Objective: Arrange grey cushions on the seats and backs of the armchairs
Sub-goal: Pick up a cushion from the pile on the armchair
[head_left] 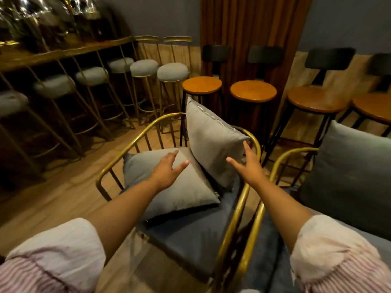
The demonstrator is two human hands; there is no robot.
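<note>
A gold-framed armchair [252, 142] stands in front of me with a blue seat pad [196, 235]. One grey cushion [179, 187] lies flat and skewed on the seat toward the left. A second grey cushion [211, 142] leans upright against the chair's right rail. My left hand [168, 169] hovers open just over the flat cushion. My right hand [249, 163] is open with fingers spread, its fingertips at the lower right edge of the upright cushion. A second armchair [287, 157] at the right carries a darker grey cushion [347, 176] standing against its back.
Grey-topped gold bar stools [172, 71] line a counter [63, 51] at the left. Wooden-topped stools [252, 90] with black backs stand behind the chairs by a brown curtain [249, 28]. Wooden floor [63, 193] lies to the left of the armchair.
</note>
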